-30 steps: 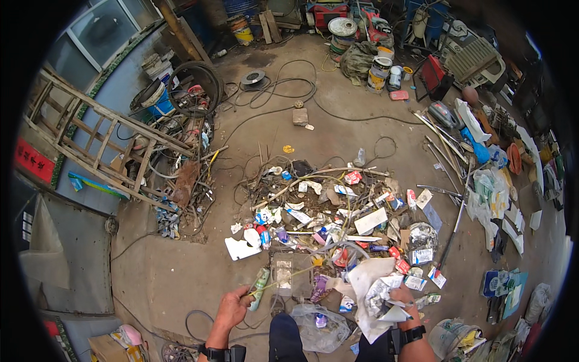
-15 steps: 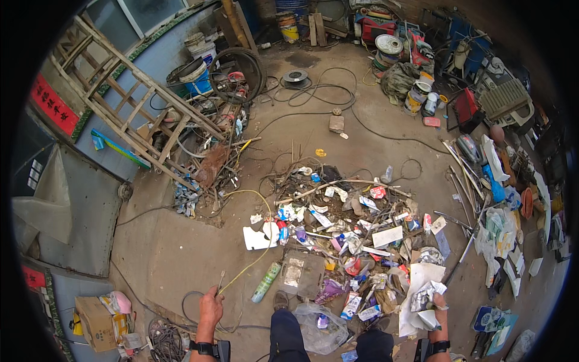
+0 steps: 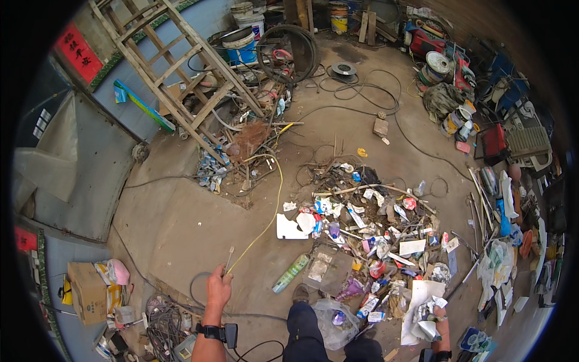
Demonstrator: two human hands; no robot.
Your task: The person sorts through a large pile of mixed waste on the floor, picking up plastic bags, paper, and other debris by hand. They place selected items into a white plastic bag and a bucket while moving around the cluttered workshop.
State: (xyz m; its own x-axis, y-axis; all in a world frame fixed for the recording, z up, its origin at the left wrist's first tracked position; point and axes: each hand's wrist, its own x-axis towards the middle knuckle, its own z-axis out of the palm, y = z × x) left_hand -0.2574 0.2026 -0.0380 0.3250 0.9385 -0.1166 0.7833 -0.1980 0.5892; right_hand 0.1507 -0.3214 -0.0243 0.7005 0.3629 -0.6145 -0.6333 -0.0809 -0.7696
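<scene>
The left hand [image 3: 218, 288] is closed around the near end of a thin yellow cable [image 3: 268, 211], with a short pale stub sticking out above the fist. From the hand the cable runs off toward one o'clock, then curves up to twelve, ending in the tangle of rusty scrap [image 3: 250, 140] at the foot of a wooden ladder frame [image 3: 181, 78]. The right hand [image 3: 439, 323], well apart at the lower edge, clutches a wad of crumpled white paper [image 3: 425, 311]. Just at three o'clock from the left hand a green bottle [image 3: 290, 273] lies on the concrete floor [image 3: 181, 223], beside a flat grey board [image 3: 329, 268]. Beyond that, toward two o'clock, spreads the litter heap [image 3: 380, 241] of wrappers and sticks. At nine o'clock sits a cardboard box [image 3: 87, 291].
</scene>
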